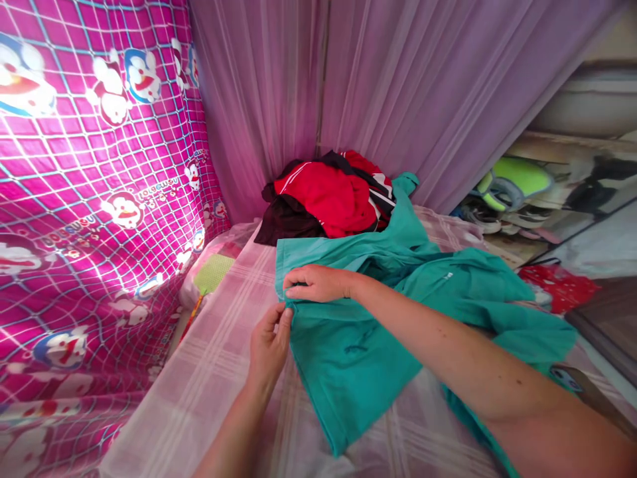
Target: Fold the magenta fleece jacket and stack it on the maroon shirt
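Note:
A teal shirt (358, 345) lies spread across the pink checked bed sheet (209, 385). My right hand (316, 283) reaches across from the right and pinches the shirt's left edge near its upper corner, fingers closed on the cloth. My left hand (269, 345) sits just below it, its fingertips pinching the same edge a little lower down. Behind the shirt lies a heap of red and black clothes (328, 199).
A pink cartoon-print cloth (89, 199) hangs on the left. Purple netting (388, 86) closes the back. A green item (213, 272) lies by the left bed edge. Shoes on a rack (517, 192) and a red patterned mat (562, 289) are at the right.

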`<state>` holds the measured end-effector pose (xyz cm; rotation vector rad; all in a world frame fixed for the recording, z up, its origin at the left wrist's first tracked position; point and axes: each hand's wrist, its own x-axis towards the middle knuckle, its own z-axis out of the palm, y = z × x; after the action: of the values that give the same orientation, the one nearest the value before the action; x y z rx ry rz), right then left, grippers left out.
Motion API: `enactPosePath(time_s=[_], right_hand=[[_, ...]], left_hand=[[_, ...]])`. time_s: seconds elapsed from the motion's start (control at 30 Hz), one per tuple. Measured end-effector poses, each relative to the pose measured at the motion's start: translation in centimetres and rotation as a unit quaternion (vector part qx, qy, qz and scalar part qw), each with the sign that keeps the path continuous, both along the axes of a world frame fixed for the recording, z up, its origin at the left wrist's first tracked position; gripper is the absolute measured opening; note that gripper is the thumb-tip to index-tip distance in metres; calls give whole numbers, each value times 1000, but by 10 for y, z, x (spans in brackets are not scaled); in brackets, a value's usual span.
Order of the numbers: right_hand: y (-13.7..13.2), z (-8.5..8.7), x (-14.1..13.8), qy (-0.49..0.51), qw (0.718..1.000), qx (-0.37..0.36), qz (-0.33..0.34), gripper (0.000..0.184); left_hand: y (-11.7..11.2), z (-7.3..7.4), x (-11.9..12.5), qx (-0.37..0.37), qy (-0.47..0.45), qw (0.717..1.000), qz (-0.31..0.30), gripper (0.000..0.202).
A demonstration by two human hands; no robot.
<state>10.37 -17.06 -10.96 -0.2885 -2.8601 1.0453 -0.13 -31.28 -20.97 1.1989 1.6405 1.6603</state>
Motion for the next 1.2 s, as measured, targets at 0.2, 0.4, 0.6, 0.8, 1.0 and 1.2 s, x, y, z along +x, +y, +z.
enactPosePath(time_s=[0.2,0.4,0.6,0.8,1.0,1.2], right_hand=[[-16,-15,-3,85,993,-5,-86,13],[-25,-33,-4,118,981,-3,-157,12],[-24,-45,9,154,969,-6,-194,11],[-54,-41,33,205,913,134,-328,15],[-96,-40,42,75,925,123,-351,34],[-102,-35,44,22,931,111,-348,22]], left_hand=[[0,9,2,-18,58,998,15,32],[2,4,0,-37,128,991,17,33],[9,-1,1,-21,87,996,-16,29],[8,-1,-1,-19,59,998,-24,37],[-1,8,-2,-16,76,996,-37,44],[-4,9,2,-24,84,995,-49,47]])
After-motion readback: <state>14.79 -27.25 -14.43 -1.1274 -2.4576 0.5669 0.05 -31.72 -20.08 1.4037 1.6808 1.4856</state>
